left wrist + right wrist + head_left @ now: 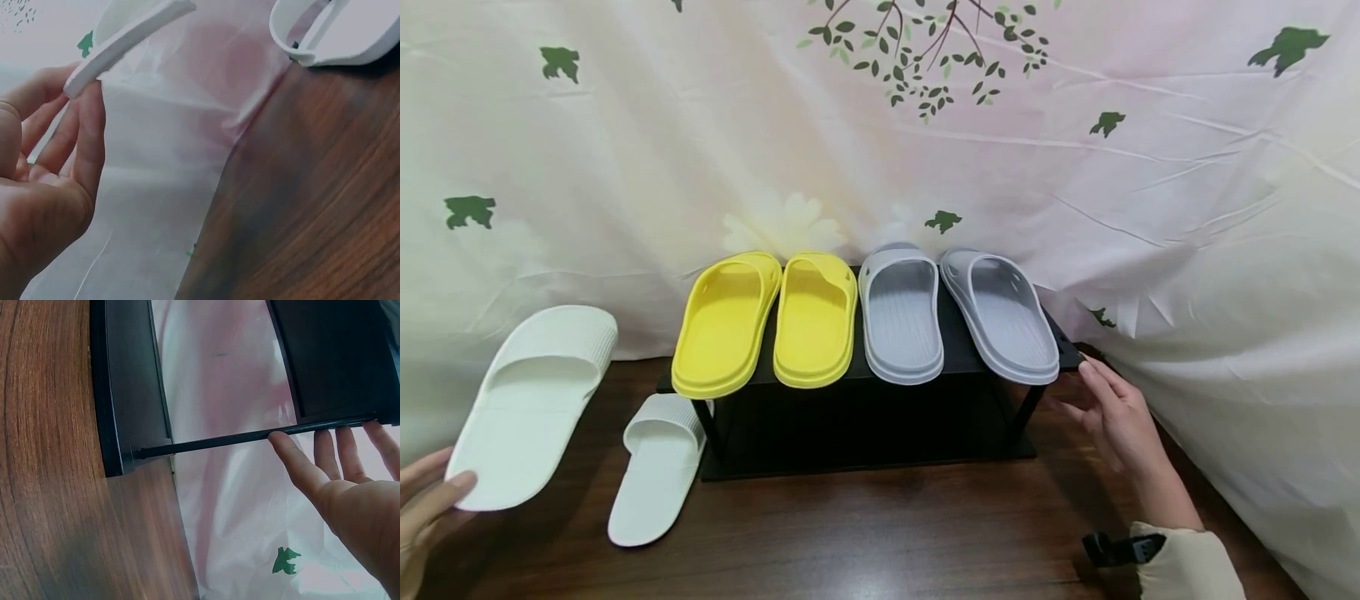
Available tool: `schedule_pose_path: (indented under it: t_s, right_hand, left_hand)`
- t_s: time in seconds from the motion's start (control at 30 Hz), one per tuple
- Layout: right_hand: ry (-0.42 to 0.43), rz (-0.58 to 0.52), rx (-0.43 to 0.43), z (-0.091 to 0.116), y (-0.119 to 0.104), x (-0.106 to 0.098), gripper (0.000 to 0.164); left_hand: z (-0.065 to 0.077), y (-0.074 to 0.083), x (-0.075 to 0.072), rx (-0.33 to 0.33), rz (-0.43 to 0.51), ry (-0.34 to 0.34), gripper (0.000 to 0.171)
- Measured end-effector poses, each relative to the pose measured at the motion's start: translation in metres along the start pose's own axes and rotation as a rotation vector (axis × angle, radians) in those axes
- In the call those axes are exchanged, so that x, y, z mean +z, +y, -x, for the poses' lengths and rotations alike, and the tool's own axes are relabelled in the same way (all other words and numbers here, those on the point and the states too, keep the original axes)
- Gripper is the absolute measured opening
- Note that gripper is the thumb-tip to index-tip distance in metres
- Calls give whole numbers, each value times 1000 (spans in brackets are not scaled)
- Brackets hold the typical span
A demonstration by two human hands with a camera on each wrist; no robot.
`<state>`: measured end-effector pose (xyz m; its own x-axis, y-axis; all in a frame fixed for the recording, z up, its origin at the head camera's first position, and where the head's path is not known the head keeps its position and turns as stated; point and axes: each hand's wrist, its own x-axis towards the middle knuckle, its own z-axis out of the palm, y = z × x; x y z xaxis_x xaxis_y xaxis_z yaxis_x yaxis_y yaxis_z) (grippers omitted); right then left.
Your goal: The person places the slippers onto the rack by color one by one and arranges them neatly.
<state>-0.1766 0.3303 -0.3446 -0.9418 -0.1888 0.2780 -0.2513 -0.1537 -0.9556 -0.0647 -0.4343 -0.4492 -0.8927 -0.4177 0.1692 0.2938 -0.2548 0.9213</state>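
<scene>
At the left, my left hand [430, 504] pinches the heel end of a white slipper [531, 408], holding it raised with its toe pointing away. The left wrist view shows the fingers [92, 125] on the slipper's edge [125, 50]. A second white slipper [655, 475] lies on the floor beside the black shoe rack [865, 425]. My right hand [1120, 412] is at the rack's right end. In the right wrist view its extended fingertips [325, 440] touch the rack's side bar [219, 442].
Two yellow slippers [722, 333] and two grey slippers [902, 325] stand side by side on the rack's top shelf. Behind hangs a pale curtain [700, 150] with green leaf prints. The floor [865, 533] is dark wood.
</scene>
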Motion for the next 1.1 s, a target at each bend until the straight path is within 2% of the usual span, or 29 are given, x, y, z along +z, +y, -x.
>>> schedule_pose_path:
  t_s: [0.13, 0.23, 0.47, 0.67, 0.8, 0.97, 1.1]
  right_hand:
    - [4, 1, -2, 0, 0, -1, 38]
    - [9, 15, -2, 0, 0, -1, 39]
    - [9, 16, 2, 0, 0, 0, 38]
    - [-2, 6, -6, -1, 1, 0, 38]
    - [-3, 0, -6, -1, 1, -1, 39]
    - [-6, -5, -9, -1, 1, -1, 39]
    - [-3, 4, -8, -1, 2, -1, 40]
  left_hand:
    - [16, 20, 44, 71, 119, -40, 44]
    - [23, 30, 66, 101, 173, -63, 43]
    - [20, 30, 74, 140, 212, -82, 43]
    - [19, 36, 86, 188, 229, -155, 45]
    - [21, 39, 102, 254, 239, -158, 46]
    - [27, 46, 124, 308, 238, -116, 44]
    - [31, 52, 139, 329, 265, -160, 44]
